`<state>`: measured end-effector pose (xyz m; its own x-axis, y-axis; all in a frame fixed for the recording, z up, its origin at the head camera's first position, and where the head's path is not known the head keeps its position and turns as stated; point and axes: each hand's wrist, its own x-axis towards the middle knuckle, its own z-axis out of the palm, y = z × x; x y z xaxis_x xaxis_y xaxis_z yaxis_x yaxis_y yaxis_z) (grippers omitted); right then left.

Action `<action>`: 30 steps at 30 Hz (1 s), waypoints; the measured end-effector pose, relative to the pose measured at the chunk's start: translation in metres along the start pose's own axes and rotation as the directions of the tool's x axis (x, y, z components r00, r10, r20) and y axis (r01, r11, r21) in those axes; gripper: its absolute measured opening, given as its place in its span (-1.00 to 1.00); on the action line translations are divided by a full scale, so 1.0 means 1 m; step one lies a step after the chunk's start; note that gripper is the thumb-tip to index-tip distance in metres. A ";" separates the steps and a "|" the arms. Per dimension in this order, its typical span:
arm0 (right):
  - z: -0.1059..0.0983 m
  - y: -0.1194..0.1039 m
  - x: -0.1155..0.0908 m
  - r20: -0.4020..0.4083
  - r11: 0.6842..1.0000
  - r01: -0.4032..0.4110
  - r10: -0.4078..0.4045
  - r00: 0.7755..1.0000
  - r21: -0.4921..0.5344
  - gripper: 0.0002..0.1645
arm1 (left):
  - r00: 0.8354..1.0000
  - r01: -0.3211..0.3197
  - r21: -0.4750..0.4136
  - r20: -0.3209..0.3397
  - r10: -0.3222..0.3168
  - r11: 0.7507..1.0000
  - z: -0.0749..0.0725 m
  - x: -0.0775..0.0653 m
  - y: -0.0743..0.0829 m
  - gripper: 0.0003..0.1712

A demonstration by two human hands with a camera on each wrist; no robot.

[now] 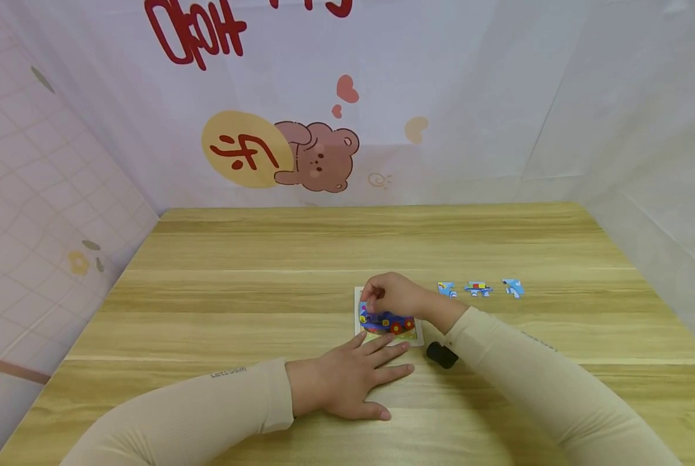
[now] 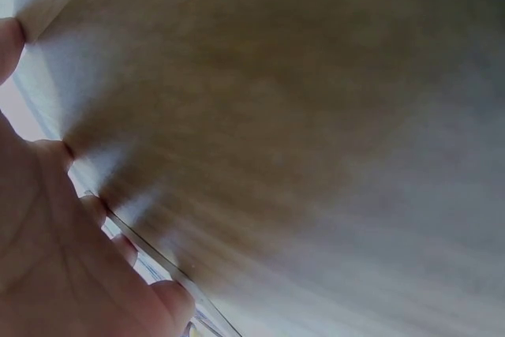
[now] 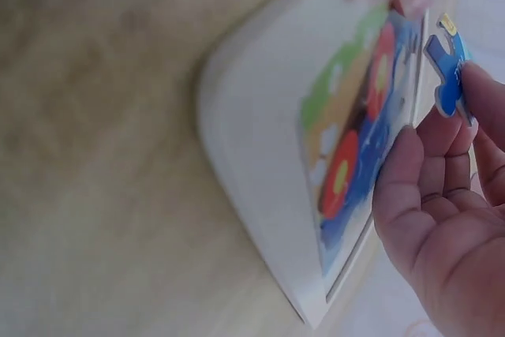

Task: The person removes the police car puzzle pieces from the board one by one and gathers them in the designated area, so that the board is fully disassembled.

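Note:
A jigsaw board with a pale rim lies on the table, showing a blue vehicle with red wheels partly filled in. My right hand is over its upper part. Between thumb and fingers it pinches a blue puzzle piece, held tilted just above the board in the right wrist view. The left hand lies flat with spread fingers, its foremost fingertips on the board's near edge. In the left wrist view, those fingers reach along the board's side.
Three loose puzzle pieces lie in a row right of the board: one at the left, a middle piece and a right one. A black object shows beside the right wrist. White printed cloth hangs behind the wooden table.

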<state>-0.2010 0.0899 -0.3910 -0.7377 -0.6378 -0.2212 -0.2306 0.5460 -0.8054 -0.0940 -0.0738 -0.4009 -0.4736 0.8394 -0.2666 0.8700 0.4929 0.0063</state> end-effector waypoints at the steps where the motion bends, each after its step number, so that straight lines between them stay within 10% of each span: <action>1: -0.001 0.000 0.000 -0.003 1.000 -0.003 0.003 1.000 0.008 -0.93 | 1.000 0.001 0.002 0.000 -0.001 1.000 0.000 0.000 0.000 -0.19; 30: -0.072 0.023 -0.067 -0.261 0.988 -0.080 0.112 0.959 0.131 -0.66 | 0.999 0.031 -0.053 0.018 -0.030 0.998 -0.002 0.002 0.000 -0.19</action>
<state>-0.2025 0.1840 -0.3555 -0.8988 -0.4087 -0.1585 -0.0863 0.5195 -0.8501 -0.0955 -0.0719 -0.3999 -0.4968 0.8202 -0.2838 0.8467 0.5298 0.0491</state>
